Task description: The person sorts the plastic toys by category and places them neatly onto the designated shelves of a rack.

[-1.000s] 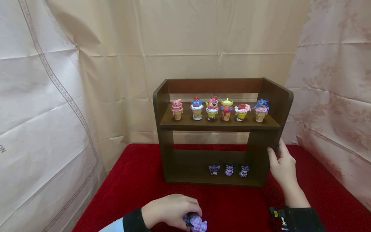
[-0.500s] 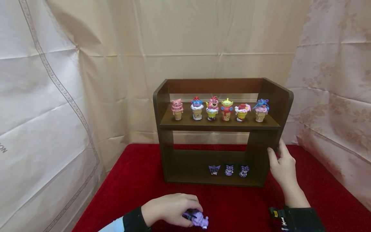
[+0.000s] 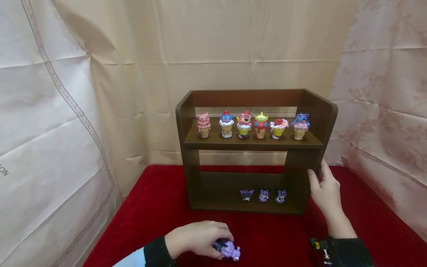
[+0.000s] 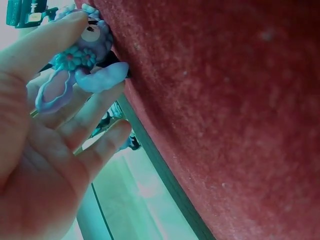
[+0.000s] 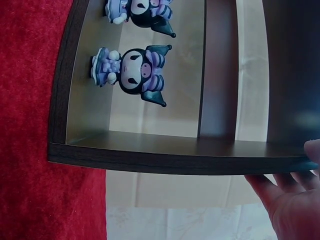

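Note:
My left hand (image 3: 201, 239) pinches a purple figurine (image 3: 231, 250) low over the red cloth, in front of the shelf. In the left wrist view this figurine (image 4: 102, 79) has long ears and blue-green flowers, and the thumb lies across its head. My right hand (image 3: 327, 194) grips the right side panel of the dark brown two-tier shelf (image 3: 252, 147), thumb at the front and fingers behind. On the shelf's lower tier, toward the right, stand three small purple and black figurines (image 3: 263, 195). The right wrist view shows one such figurine (image 5: 132, 72) upright inside, facing out.
Several ice-cream-cone figurines (image 3: 244, 125) stand in a row on the upper tier. Red plush cloth (image 3: 153, 193) covers the table. Beige fabric (image 3: 253, 44) hangs behind, with pale sheets (image 3: 50, 129) at the left and a floral one (image 3: 390, 92) at the right.
My left hand has shifted the purple figurine slightly away from me and to the right, turning it a little. The right hand and the shelf have stayed put.

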A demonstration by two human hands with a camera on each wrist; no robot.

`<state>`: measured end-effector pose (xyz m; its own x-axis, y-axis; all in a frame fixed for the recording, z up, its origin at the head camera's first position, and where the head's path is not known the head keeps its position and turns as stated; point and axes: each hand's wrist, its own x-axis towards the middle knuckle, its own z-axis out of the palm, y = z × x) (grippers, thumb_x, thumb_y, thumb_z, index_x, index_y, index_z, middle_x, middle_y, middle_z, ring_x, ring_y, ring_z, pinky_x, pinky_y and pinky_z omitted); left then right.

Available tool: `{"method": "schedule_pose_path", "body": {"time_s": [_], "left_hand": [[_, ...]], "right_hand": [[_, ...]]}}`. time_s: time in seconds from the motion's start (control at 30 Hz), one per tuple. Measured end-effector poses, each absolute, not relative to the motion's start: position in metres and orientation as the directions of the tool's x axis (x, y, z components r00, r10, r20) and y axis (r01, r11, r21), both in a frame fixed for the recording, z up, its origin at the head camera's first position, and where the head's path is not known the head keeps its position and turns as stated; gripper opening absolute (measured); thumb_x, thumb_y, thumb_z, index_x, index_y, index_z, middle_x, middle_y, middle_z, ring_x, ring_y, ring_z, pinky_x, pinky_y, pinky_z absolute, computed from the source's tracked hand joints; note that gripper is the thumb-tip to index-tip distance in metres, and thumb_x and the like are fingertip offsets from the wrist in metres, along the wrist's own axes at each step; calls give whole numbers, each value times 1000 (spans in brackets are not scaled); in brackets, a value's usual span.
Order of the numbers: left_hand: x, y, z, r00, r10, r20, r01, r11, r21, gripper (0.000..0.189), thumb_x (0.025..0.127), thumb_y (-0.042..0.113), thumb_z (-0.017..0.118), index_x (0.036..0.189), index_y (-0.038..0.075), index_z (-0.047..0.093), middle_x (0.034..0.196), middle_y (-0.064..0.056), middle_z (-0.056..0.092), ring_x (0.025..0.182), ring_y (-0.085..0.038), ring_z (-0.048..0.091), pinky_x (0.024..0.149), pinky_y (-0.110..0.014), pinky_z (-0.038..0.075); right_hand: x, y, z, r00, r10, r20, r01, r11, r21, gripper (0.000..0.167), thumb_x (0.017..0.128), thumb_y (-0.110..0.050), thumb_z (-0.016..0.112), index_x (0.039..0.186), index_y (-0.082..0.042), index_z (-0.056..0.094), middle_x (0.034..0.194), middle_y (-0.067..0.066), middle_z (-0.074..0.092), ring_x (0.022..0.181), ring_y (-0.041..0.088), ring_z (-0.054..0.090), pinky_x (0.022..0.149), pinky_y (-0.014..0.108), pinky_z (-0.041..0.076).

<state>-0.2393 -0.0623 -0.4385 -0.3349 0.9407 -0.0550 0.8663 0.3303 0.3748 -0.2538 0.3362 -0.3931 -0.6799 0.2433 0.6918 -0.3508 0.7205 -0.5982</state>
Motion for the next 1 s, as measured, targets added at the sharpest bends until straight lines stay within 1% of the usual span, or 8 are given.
{"method": "schedule_pose_path", "body": {"time_s": [0.17,0.27,0.37,0.43,0.53,0.63,0.77,1.0], "left_hand": [[-240,-60,-438,-339,937,-80,853,343,393,40,93,23,77,131,20,64,123,15,61,108,7,54,89,-14,48],[-240,-58,-438,-341,935,-99,841,350,413,39,93,19,77,130,19,63,122,15,61,108,7,54,89,-15,48],[-239,-57,-438,-342,934,-109,833,354,426,39,93,18,76,129,20,63,121,16,60,106,8,54,88,-15,49],[-239,-57,-438,-343,933,-105,830,354,432,39,93,17,76,129,20,63,120,16,60,104,8,54,87,-14,49],[-240,-59,-436,-351,932,-87,830,353,432,38,92,19,75,128,20,63,120,16,60,102,8,54,88,-15,49],[-241,-62,-433,-360,932,-53,837,347,423,38,92,21,75,128,21,64,120,16,61,102,8,54,90,-19,48],[-243,-65,-429,-375,927,-3,842,343,417,37,92,24,74,128,22,64,120,16,61,102,7,55,92,-20,47],[-247,-70,-425,-439,896,67,817,367,445,36,92,23,74,127,22,65,118,13,61,98,3,55,84,-13,50]], "right_hand": [[-253,335,-391,-687,245,684,-334,730,-596,56,104,-11,58,157,-16,41,140,23,58,121,40,59,86,4,39],[-253,335,-390,-699,244,672,-323,731,-601,57,104,-12,57,158,-15,39,142,23,57,122,43,59,95,30,53],[-253,336,-391,-706,240,666,-325,726,-606,57,105,-12,57,159,-15,37,143,24,55,122,46,57,91,61,49],[-254,337,-392,-707,238,666,-329,723,-608,58,104,-12,57,159,-14,37,143,25,55,122,47,57,91,63,48],[-254,337,-393,-707,237,667,-328,725,-605,58,104,-12,57,159,-15,37,143,25,55,123,46,57,91,61,49],[-253,336,-392,-705,238,668,-327,727,-604,59,104,-12,57,159,-16,37,143,23,55,123,43,58,95,33,53],[-254,336,-393,-696,239,677,-338,723,-603,58,104,-12,58,159,-17,38,143,23,56,122,41,58,84,2,35],[-255,338,-394,-689,242,684,-346,718,-604,59,103,-11,58,158,-17,39,141,24,57,122,42,57,83,0,35]]}}
